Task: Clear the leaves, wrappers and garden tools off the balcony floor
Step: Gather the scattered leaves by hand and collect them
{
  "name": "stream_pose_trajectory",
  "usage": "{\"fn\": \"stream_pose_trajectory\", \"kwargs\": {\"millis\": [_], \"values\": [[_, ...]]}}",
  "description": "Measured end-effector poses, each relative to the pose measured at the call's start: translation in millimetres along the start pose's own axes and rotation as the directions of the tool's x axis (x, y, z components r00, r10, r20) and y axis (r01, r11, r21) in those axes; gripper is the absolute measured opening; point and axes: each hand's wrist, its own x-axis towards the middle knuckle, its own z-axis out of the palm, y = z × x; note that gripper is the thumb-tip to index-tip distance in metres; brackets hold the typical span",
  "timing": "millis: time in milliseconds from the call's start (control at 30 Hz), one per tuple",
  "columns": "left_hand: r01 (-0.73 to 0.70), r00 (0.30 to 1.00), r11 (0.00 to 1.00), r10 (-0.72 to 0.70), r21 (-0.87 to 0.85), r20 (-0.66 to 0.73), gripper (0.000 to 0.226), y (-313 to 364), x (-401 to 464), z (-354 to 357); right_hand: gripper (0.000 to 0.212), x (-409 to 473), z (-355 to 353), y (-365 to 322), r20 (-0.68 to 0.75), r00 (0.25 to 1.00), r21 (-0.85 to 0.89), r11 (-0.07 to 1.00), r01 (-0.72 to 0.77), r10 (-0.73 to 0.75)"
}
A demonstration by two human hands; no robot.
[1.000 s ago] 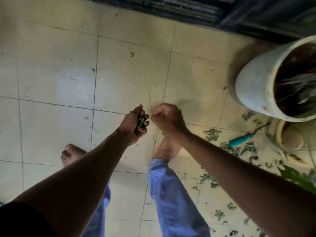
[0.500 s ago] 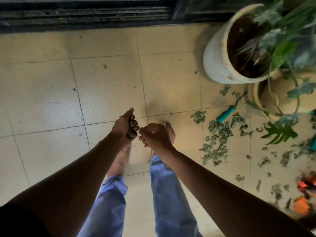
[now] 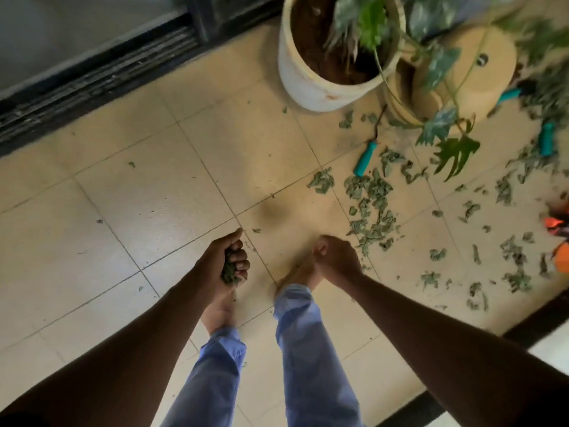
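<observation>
Left hand (image 3: 223, 261) still clamped on a wad of leaves (image 3: 229, 270), lower centre. Right hand (image 3: 335, 260) fingers curled, holding nothing visible. View swung since 0.5 s ago: leaf pile (image 3: 371, 208) and teal-handled tool (image 3: 365, 157) now right of centre, white pot (image 3: 303, 78) at top.

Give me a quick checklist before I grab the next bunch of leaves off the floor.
1. Left hand has room for more: not ok, its fingers already grip a wad of crumpled green leaves.
2. Right hand free: cannot tell, it is curled and its palm is hidden.
3. Pile of scattered dry green leaves lies ahead of the right hand: ok.
4. Teal-handled garden tool apart from that pile: not ok, its handle end meets the leaves.
5. Somewhere to drop the leaves: cannot tell, no bin in view.
</observation>
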Motion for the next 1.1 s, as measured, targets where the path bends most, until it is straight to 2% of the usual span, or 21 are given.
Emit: {"fn": "stream_pose_trajectory", "kwargs": {"millis": [100,300,467,600,800,867,933,967,1000,1033,1067,1100], "values": [[0.022,0.999,0.999,-0.024,0.041,0.028,0.046,0.3,31.4,13.7,0.024,47.5,-1.9,11.4,-0.081,0.997,0.029,0.999,0.018,-0.015],[0.057,0.998,0.996,-0.059,0.061,0.03,0.047,6.4,104.9,36.7,0.037,146.0,5.8,20.3,-0.23,0.947,-0.159,0.969,0.19,-0.224],[0.05,0.999,0.994,-0.052,0.101,0.015,0.047,24.3,142.3,42.4,0.063,199.4,4.4,26.2,-0.193,0.865,-0.39,0.845,0.366,-0.463],[0.051,0.999,0.991,-0.052,0.126,0.002,0.043,35.0,154.0,38.9,0.058,220.1,2.5,29.3,-0.141,0.844,-0.469,0.785,0.404,-0.518],[0.073,0.997,0.985,-0.067,0.156,-0.042,0.044,29.1,153.6,36.4,0.048,216.5,9.6,42.3,-0.174,0.835,-0.444,0.799,0.406,-0.522],[0.077,0.996,0.984,-0.068,0.161,-0.057,0.044,23.0,152.3,38.9,0.044,214.7,15.3,44.8,-0.222,0.869,-0.329,0.873,0.359,-0.441],[0.085,0.995,0.982,-0.074,0.167,-0.07,0.044,17.7,150.6,44.2,0.032,208.7,19.6,41.5,-0.299,0.927,-0.037,0.973,0.228,-0.228],[0.088,0.994,0.981,-0.076,0.173,-0.076,0.044,15.4,149.4,47.6,0.026,202.3,20.1,36.8,-0.306,0.948,0.166,0.975,0.145,-0.089],[0.091,0.994,0.98,-0.078,0.178,-0.077,0.044,12.8,147.6,51.5,0.022,192.1,19.7,30.1,-0.275,0.961,0.388,0.919,0.07,0.043],[0.094,0.994,0.98,-0.082,0.178,-0.074,0.044,10.2,145.0,56.3,0.017,178.3,18.2,22.4,-0.214,0.967,0.598,0.802,0.017,0.139],[0.096,0.994,0.98,-0.085,0.172,-0.067,0.044,7.9,142.7,61.5,0.014,163.0,15.9,15.7,-0.162,0.971,0.74,0.672,0.0,0.178],[0.093,0.994,0.982,-0.084,0.166,-0.064,0.043,5.6,141.0,66.7,0.014,146.7,13.3,9.7,-0.128,0.977,0.813,0.583,0.005,0.17]]}}
